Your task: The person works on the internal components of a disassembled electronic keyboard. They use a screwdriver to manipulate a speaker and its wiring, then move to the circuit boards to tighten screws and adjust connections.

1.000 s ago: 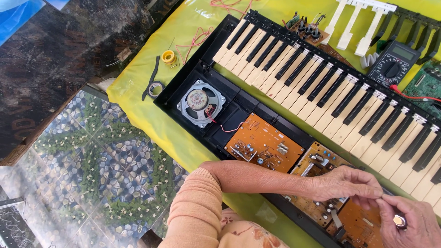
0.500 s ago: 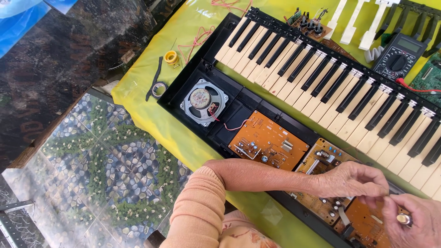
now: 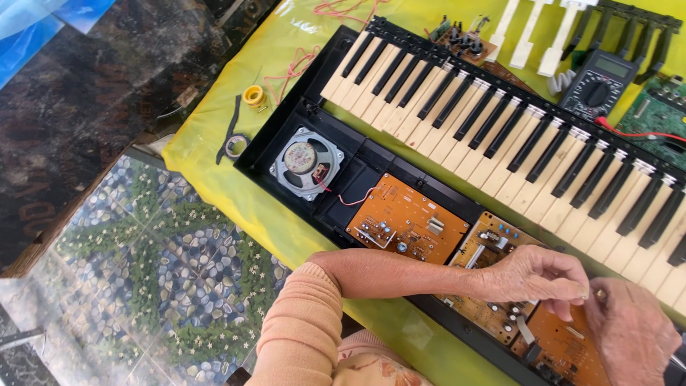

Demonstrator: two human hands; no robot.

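Note:
An opened electronic keyboard (image 3: 500, 136) lies on a yellow cloth (image 3: 207, 171), its black case showing a round speaker (image 3: 304, 163) and orange circuit boards (image 3: 407, 221). My left hand (image 3: 536, 275) hovers over the right-hand boards (image 3: 493, 246) with its fingers curled and its fingertips pinched together. My right hand (image 3: 632, 332) sits at the lower right edge, closed around a small tool with a round metal end (image 3: 599, 292). That end touches my left fingertips. What the left fingers pinch is hidden.
A dark multimeter (image 3: 597, 82) with a red lead, a green circuit board (image 3: 661, 107), loose white keys (image 3: 529, 32) and a small board with knobs (image 3: 464, 43) lie beyond the keyboard. A yellow spool (image 3: 253, 95) and a tape ring (image 3: 236, 145) sit left of it. A pebble-patterned surface (image 3: 157, 271) spreads below.
My right hand has brought the round-ended tool up and left until it meets my left fingertips. The left hand has stayed over the boards.

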